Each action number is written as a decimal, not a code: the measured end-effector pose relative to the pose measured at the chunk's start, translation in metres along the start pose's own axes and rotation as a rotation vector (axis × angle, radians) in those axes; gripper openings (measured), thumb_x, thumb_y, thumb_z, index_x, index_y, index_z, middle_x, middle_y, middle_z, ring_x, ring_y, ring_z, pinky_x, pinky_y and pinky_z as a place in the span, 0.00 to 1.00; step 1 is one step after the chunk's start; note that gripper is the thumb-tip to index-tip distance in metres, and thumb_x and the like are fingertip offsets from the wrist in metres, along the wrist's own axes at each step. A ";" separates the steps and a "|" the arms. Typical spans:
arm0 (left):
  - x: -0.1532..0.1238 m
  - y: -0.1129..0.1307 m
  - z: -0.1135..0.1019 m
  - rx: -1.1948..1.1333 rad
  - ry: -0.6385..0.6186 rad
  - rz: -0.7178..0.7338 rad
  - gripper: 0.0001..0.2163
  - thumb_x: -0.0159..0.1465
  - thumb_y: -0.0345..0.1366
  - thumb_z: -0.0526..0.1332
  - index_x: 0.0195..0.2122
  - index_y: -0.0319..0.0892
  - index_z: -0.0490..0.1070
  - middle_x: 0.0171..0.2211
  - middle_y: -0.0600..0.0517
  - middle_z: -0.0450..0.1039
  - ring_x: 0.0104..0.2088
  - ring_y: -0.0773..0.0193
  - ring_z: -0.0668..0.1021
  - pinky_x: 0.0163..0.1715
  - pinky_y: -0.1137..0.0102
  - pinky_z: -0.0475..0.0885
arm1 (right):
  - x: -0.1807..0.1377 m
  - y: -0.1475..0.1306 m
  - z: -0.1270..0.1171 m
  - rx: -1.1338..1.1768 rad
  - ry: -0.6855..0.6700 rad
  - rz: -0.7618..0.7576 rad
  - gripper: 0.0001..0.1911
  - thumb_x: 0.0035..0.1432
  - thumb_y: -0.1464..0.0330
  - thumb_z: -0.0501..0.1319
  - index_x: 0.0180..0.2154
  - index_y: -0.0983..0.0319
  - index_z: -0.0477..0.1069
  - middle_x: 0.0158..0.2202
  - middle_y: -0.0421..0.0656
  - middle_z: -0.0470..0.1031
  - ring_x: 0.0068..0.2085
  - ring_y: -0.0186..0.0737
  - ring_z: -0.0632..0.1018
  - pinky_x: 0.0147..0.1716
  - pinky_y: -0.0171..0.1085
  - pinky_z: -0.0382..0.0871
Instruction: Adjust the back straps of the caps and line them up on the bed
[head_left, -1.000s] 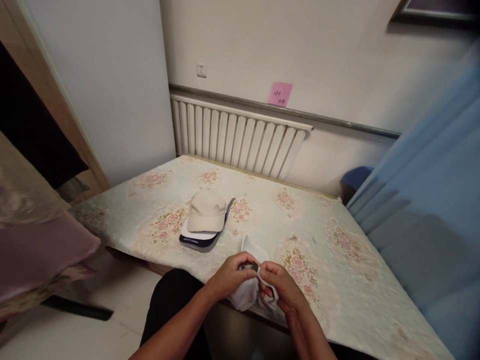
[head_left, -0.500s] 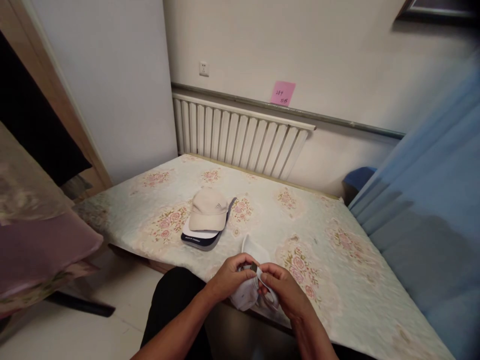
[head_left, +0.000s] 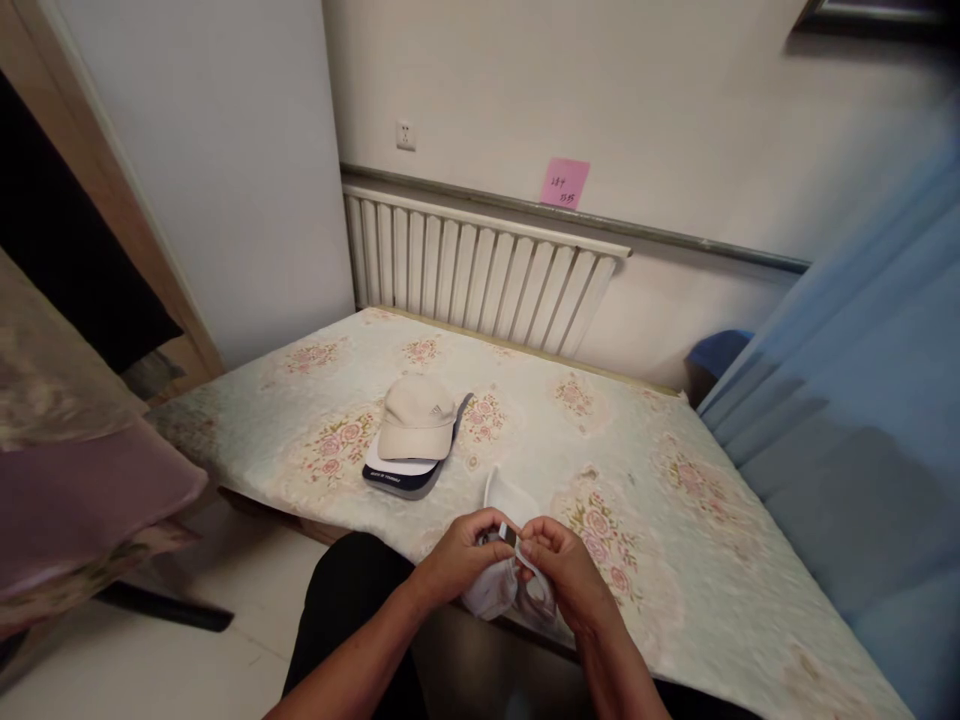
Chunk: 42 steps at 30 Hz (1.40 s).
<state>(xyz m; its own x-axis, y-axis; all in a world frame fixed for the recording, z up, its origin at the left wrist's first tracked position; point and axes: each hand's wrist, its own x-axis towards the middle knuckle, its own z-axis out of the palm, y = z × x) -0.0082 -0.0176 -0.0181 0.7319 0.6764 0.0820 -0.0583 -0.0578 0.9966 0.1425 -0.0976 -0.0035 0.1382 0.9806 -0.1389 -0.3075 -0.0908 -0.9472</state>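
A white cap (head_left: 491, 590) lies at the front edge of the flower-patterned bed, its brim pointing away from me. My left hand (head_left: 469, 550) pinches the cap's back strap beside a small dark buckle (head_left: 508, 535). Close against it, my right hand (head_left: 559, 560) grips the other part of the strap between thumb and fingers. My fingers cover some of the strap and cap. To the left, a beige cap (head_left: 416, 418) rests on top of a stack with a white brim and a dark navy brim (head_left: 397, 482) under it.
The bed (head_left: 517, 385) has a pale floral cover. Behind it stands a white radiator (head_left: 480, 275), with a pink note (head_left: 565, 183) above. A blue curtain (head_left: 847, 380) hangs at the right, near a blue bin (head_left: 716, 355). Draped cloth (head_left: 82, 490) is at the left.
My fingers have shifted slightly at the strap, and a light strap end now shows beside the buckle. The stacked caps have stayed in place.
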 end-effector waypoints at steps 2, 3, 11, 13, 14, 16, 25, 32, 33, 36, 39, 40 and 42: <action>0.001 -0.003 -0.002 -0.005 0.020 -0.006 0.10 0.54 0.34 0.62 0.38 0.40 0.72 0.31 0.54 0.72 0.33 0.65 0.72 0.35 0.72 0.64 | -0.004 0.000 -0.006 -0.061 -0.008 -0.010 0.13 0.45 0.63 0.68 0.30 0.63 0.70 0.20 0.37 0.71 0.23 0.31 0.69 0.26 0.32 0.59; 0.001 -0.005 -0.003 -0.011 0.034 -0.007 0.11 0.54 0.34 0.62 0.39 0.40 0.72 0.30 0.54 0.72 0.32 0.65 0.72 0.34 0.72 0.64 | -0.007 0.001 -0.009 -0.100 -0.010 -0.011 0.13 0.45 0.63 0.68 0.30 0.63 0.70 0.21 0.37 0.72 0.24 0.31 0.69 0.26 0.32 0.59; 0.003 -0.002 -0.001 0.009 0.024 -0.005 0.12 0.54 0.35 0.62 0.40 0.40 0.72 0.29 0.55 0.68 0.31 0.66 0.69 0.32 0.73 0.62 | -0.007 0.011 -0.014 -0.182 0.006 0.056 0.15 0.46 0.59 0.66 0.22 0.63 0.68 0.16 0.35 0.65 0.19 0.29 0.62 0.22 0.32 0.52; 0.002 -0.002 -0.001 0.015 0.028 -0.006 0.12 0.54 0.35 0.62 0.40 0.40 0.72 0.28 0.55 0.67 0.30 0.67 0.68 0.32 0.73 0.61 | -0.005 0.011 -0.012 -0.145 -0.007 0.062 0.15 0.46 0.59 0.67 0.22 0.63 0.67 0.17 0.35 0.66 0.20 0.30 0.63 0.23 0.32 0.53; 0.001 -0.001 -0.002 0.017 0.033 -0.006 0.12 0.54 0.35 0.62 0.40 0.40 0.72 0.28 0.56 0.67 0.30 0.67 0.68 0.31 0.73 0.61 | -0.004 0.010 -0.011 -0.130 -0.013 0.065 0.15 0.45 0.59 0.67 0.22 0.63 0.68 0.17 0.36 0.66 0.20 0.30 0.63 0.23 0.33 0.53; 0.000 -0.002 -0.003 0.018 0.040 -0.009 0.12 0.54 0.35 0.62 0.40 0.40 0.72 0.27 0.56 0.66 0.29 0.68 0.67 0.31 0.73 0.60 | -0.003 0.008 -0.009 -0.114 -0.023 0.066 0.14 0.45 0.60 0.67 0.25 0.64 0.70 0.17 0.36 0.67 0.21 0.31 0.64 0.23 0.33 0.53; 0.000 -0.001 -0.001 -0.046 0.024 -0.005 0.11 0.55 0.34 0.62 0.39 0.39 0.71 0.29 0.55 0.69 0.31 0.67 0.69 0.33 0.73 0.62 | -0.006 0.005 -0.005 0.015 -0.056 0.083 0.13 0.45 0.61 0.67 0.26 0.65 0.71 0.16 0.35 0.66 0.19 0.29 0.61 0.23 0.32 0.50; -0.002 -0.002 0.003 -0.111 -0.001 -0.011 0.11 0.54 0.36 0.64 0.37 0.38 0.71 0.30 0.53 0.72 0.32 0.65 0.73 0.35 0.72 0.64 | -0.003 0.004 0.005 0.027 -0.039 0.093 0.16 0.45 0.61 0.67 0.20 0.63 0.65 0.14 0.35 0.64 0.17 0.28 0.60 0.20 0.32 0.48; -0.002 -0.003 0.003 -0.112 0.008 -0.014 0.11 0.54 0.36 0.64 0.37 0.38 0.71 0.30 0.53 0.72 0.32 0.64 0.73 0.35 0.71 0.64 | -0.002 0.003 0.007 0.030 -0.033 0.092 0.16 0.45 0.61 0.67 0.20 0.63 0.65 0.14 0.35 0.64 0.17 0.28 0.60 0.20 0.32 0.48; -0.001 -0.003 0.000 -0.096 0.023 -0.015 0.11 0.54 0.37 0.64 0.38 0.38 0.71 0.30 0.53 0.72 0.32 0.64 0.73 0.35 0.71 0.65 | -0.001 0.002 0.009 -0.002 -0.023 0.078 0.15 0.46 0.60 0.66 0.22 0.63 0.66 0.16 0.35 0.66 0.18 0.28 0.60 0.20 0.31 0.49; -0.001 -0.003 -0.003 -0.075 0.041 -0.017 0.12 0.54 0.36 0.64 0.39 0.38 0.71 0.31 0.52 0.73 0.33 0.63 0.73 0.36 0.70 0.65 | -0.002 0.003 0.005 -0.112 -0.021 0.045 0.14 0.49 0.59 0.63 0.24 0.63 0.68 0.18 0.36 0.67 0.20 0.30 0.63 0.21 0.32 0.53; -0.001 -0.004 -0.004 -0.079 0.046 -0.020 0.12 0.54 0.36 0.64 0.39 0.38 0.71 0.32 0.52 0.73 0.34 0.63 0.73 0.36 0.70 0.65 | -0.003 0.004 0.003 -0.154 -0.017 0.030 0.13 0.50 0.60 0.63 0.25 0.63 0.69 0.19 0.36 0.68 0.21 0.31 0.64 0.23 0.33 0.55; -0.001 -0.004 -0.005 -0.095 0.059 -0.020 0.12 0.54 0.35 0.64 0.39 0.38 0.71 0.33 0.52 0.73 0.34 0.63 0.73 0.37 0.70 0.65 | -0.007 0.005 -0.001 -0.243 -0.012 0.000 0.09 0.49 0.63 0.63 0.29 0.62 0.71 0.23 0.38 0.72 0.25 0.34 0.69 0.28 0.34 0.60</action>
<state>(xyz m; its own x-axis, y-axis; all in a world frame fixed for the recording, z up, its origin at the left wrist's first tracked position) -0.0119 -0.0140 -0.0222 0.6927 0.7188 0.0592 -0.1101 0.0244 0.9936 0.1407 -0.1050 -0.0080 0.1263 0.9825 -0.1371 -0.0715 -0.1288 -0.9891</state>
